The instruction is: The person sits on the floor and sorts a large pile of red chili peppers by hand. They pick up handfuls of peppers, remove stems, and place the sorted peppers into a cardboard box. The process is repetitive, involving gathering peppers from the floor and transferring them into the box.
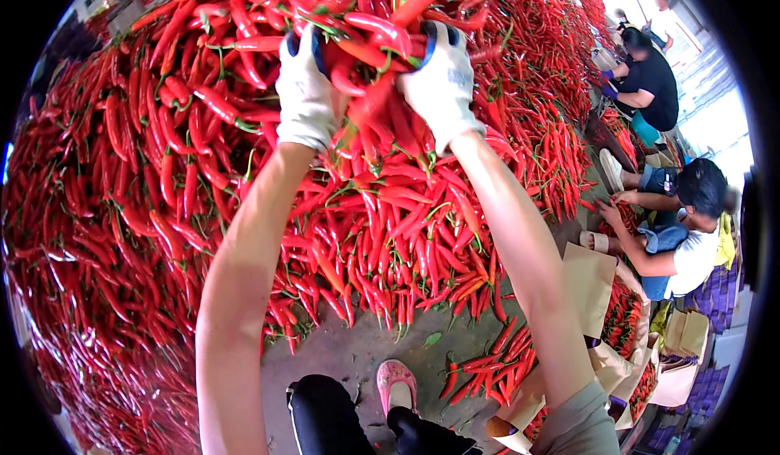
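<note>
A large heap of long red chili peppers [420, 254] with green stems spreads before me. My left hand [304, 92] and my right hand [443, 83] both wear white knit gloves with blue-coated palms. Between them they grip a loose bunch of red chili peppers [378, 34] over the heap. Some peppers below the bunch are blurred, around and under my wrists. My fingertips are mostly hidden behind the peppers.
Several peppers [493, 366] lie on the concrete floor [341, 357] near my pink shoe [396, 382]. Paper bags [588, 284] holding peppers stand at right. One person [688, 229] sits beyond them; another [649, 80] works farther back by the heap. Purple stacked items [713, 309] lie behind.
</note>
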A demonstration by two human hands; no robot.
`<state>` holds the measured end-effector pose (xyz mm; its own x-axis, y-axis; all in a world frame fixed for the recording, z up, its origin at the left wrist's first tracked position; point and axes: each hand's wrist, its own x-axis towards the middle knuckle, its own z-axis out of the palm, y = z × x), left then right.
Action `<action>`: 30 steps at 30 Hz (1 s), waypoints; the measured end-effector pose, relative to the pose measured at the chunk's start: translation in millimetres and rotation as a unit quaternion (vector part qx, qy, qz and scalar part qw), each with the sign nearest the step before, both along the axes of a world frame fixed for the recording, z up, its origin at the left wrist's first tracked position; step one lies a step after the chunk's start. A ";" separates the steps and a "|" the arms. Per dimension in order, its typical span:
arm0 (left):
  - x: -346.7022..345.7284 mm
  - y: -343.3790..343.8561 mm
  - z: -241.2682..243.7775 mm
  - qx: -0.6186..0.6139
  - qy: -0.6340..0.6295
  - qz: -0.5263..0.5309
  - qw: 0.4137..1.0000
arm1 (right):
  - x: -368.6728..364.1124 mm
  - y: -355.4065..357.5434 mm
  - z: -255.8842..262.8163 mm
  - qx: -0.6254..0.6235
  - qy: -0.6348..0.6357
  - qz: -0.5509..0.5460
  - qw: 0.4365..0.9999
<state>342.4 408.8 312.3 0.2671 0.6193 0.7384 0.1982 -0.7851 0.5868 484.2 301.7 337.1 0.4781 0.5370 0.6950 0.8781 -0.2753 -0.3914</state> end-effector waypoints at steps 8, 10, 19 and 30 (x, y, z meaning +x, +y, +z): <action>-83.6 -134.2 -66.3 -0.024 -0.035 -0.035 0.999 | -91.8 -111.0 -68.1 0.070 0.034 0.133 0.988; -112.5 -159.2 -103.7 -0.063 -0.008 -0.040 0.997 | -116.8 -137.8 -93.9 0.025 0.077 0.123 0.989; -238.3 -211.2 -194.9 -0.176 0.299 -0.135 0.928 | -199.3 -235.6 -191.9 -0.290 0.081 0.201 0.932; -328.3 -221.6 -226.7 -0.372 0.255 -0.126 0.883 | -201.9 -321.3 -222.2 -0.216 0.512 0.105 0.825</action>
<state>14.2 187.3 85.6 0.6461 0.7560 -0.1047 0.4602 -0.2764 0.8437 282.3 -19.6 114.9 0.5611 0.7738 -0.2939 0.1937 -0.4679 -0.8623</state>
